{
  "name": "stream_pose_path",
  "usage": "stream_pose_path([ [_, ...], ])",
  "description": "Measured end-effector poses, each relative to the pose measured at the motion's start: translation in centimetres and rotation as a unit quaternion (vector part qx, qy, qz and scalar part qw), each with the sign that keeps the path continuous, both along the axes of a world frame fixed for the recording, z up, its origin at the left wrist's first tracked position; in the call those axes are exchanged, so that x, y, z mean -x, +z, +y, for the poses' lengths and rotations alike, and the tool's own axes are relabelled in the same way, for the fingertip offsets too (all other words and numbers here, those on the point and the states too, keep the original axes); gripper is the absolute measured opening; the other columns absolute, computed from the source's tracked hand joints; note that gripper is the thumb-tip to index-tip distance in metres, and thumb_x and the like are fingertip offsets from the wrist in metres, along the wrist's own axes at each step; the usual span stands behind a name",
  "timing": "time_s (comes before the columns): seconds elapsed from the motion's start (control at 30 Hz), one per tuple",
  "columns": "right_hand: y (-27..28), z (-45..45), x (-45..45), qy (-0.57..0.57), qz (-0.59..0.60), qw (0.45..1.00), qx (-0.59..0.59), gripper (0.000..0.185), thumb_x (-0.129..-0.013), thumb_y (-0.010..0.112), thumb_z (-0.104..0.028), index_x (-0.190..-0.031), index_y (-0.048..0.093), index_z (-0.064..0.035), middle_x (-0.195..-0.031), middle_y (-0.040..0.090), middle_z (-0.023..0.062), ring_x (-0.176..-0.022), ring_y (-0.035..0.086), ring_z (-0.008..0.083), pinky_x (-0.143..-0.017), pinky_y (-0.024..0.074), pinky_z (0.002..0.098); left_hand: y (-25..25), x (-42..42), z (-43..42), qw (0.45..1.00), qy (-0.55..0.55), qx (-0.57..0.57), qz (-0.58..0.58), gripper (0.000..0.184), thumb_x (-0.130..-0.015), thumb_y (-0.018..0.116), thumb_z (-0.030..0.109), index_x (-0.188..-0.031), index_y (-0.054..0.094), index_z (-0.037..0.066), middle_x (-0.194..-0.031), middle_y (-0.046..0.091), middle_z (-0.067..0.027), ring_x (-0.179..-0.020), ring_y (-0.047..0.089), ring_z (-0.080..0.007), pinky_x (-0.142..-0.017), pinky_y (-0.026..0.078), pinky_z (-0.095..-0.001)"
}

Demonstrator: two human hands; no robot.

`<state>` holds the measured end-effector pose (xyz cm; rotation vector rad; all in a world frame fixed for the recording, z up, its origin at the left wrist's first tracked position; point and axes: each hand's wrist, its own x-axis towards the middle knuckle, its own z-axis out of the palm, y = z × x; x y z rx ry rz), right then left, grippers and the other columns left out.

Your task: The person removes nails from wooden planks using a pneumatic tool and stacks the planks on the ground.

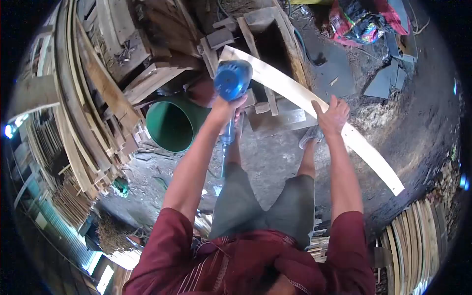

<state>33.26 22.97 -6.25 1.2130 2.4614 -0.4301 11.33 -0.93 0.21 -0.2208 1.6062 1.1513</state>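
Note:
My left hand [230, 104] is wrapped round the handle of a blue power drill [230, 81], whose cord hangs down below the grip. The drill's body covers its front end, so I cannot tell whether its tip touches the wood. Behind it lies the left end of a long, pale, curved wooden plank [285, 86]. Further along, my right hand [333, 117] grips this plank by its edges, thumb on one side and fingers on the other. Small dark holes show near the plank's right end.
A wooden box frame [275, 34] stands under and beyond the plank. At the left is a green barrel [172, 127] beside stacked long boards [73, 98]. Grey sheet pieces [383, 81] and a colourful plastic sack [364, 24] lie at the far right. More slats [413, 241] are piled lower right.

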Motion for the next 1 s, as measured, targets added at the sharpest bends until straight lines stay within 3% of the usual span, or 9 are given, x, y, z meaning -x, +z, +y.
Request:
stream_pose_path([
  [0.07,-0.9,-1.8,1.2,-0.027,0.193,0.969,-0.15,0.067,-0.08,0.062,-0.057,-0.116,0.054,-0.001,-0.113,0.049,0.0287,-0.112,0.043,0.0445,-0.093,0.0348,0.0543,-0.3,0.2,0.0,0.999,0.015,0.006,-0.046,0.023,-0.088,0.065,0.029,-0.09,0.052,0.011,-0.057,0.044,0.001,-0.048,0.041,-0.0115,-0.047,0.034,-0.0266],
  [0.17,-3.3,-3.3,6.8,-0.077,0.229,0.964,-0.116,0.068,-0.083,0.059,-0.057,-0.122,0.05,-0.0027,-0.122,0.043,0.0286,-0.12,0.034,0.0441,-0.1,0.0268,0.0556,-1.0,-0.4,-1.1,0.998,0.038,0.021,-0.055,0.026,-0.088,0.065,0.034,-0.097,0.053,0.013,-0.058,0.043,0.0011,-0.051,0.043,-0.012,-0.05,0.035,-0.0275],
  [0.33,-5.8,-6.2,15.0,-0.192,0.094,0.976,-0.044,0.074,-0.087,0.048,-0.059,-0.14,0.034,-0.0101,-0.142,0.023,0.0279,-0.137,0.014,0.0437,-0.111,0.0093,0.0595,-1.3,0.6,-2.5,0.989,0.089,-0.015,-0.116,0.04,-0.087,0.066,0.027,-0.12,0.052,0.009,-0.065,0.046,-0.0012,-0.056,0.045,-0.0138,-0.058,0.04,-0.0303],
  [0.43,-5.4,-6.6,16.3,-0.089,-0.024,0.995,-0.041,0.069,-0.093,0.027,-0.06,-0.149,0.021,-0.0213,-0.151,0.018,0.023,-0.142,0.008,0.0409,-0.11,0.0065,0.0615,0.3,1.8,-3.8,0.997,0.045,0.035,-0.041,0.039,-0.087,0.064,0.02,-0.122,0.052,0.005,-0.067,0.046,-0.0013,-0.059,0.045,-0.0128,-0.057,0.04,-0.0301],
  [0.57,-6.2,-6.8,16.4,-0.079,-0.033,0.994,-0.074,0.069,-0.093,0.029,-0.06,-0.15,0.021,-0.0214,-0.151,0.019,0.0228,-0.141,0.01,0.0409,-0.109,0.007,0.0627,0.1,2.0,-6.2,0.997,0.078,0.019,0.019,0.036,-0.087,0.064,0.028,-0.112,0.055,0.003,-0.064,0.044,-0.0022,-0.058,0.046,-0.0157,-0.056,0.039,-0.0304],
  [0.73,-6.3,-6.7,16.4,-0.083,-0.035,0.993,-0.072,0.069,-0.093,0.029,-0.059,-0.149,0.021,-0.0212,-0.15,0.019,0.024,-0.142,0.01,0.0408,-0.109,0.007,0.063,-1.2,3.6,-6.2,0.987,0.149,-0.025,-0.05,0.03,-0.089,0.062,0.029,-0.108,0.056,0.007,-0.062,0.043,-0.003,-0.056,0.044,-0.0163,-0.057,0.038,-0.0315],
  [0.87,-6.3,-6.8,16.4,-0.076,-0.025,0.993,-0.083,0.069,-0.093,0.032,-0.058,-0.149,0.023,-0.0201,-0.15,0.02,0.0248,-0.141,0.011,0.0412,-0.109,0.0084,0.0633,-1.5,5.0,-4.9,0.993,0.114,-0.022,-0.036,0.029,-0.089,0.063,0.031,-0.106,0.059,0.008,-0.061,0.042,0.0003,-0.055,0.043,-0.0128,-0.056,0.037,-0.0286],
  [0.97,-6.8,-7.0,16.1,-0.074,-0.007,0.993,-0.096,0.069,-0.092,0.034,-0.057,-0.149,0.024,-0.0191,-0.149,0.021,0.0244,-0.14,0.013,0.042,-0.108,0.009,0.0644,-0.3,7.0,-2.1,0.994,0.047,0.099,-0.005,0.023,-0.087,0.066,0.028,-0.098,0.06,0.008,-0.062,0.043,0.0031,-0.054,0.041,-0.0092,-0.051,0.033,-0.0249],
  [1.0,-6.8,-7.4,15.9,-0.075,0.014,0.992,-0.096,0.069,-0.092,0.036,-0.057,-0.148,0.025,-0.0188,-0.148,0.022,0.0241,-0.14,0.014,0.0425,-0.108,0.0096,0.0652,-0.7,7.7,-1.9,0.997,0.039,0.067,-0.023,0.023,-0.087,0.066,0.028,-0.096,0.06,0.008,-0.062,0.044,0.0027,-0.053,0.041,-0.0094,-0.05,0.033,-0.0253],
])
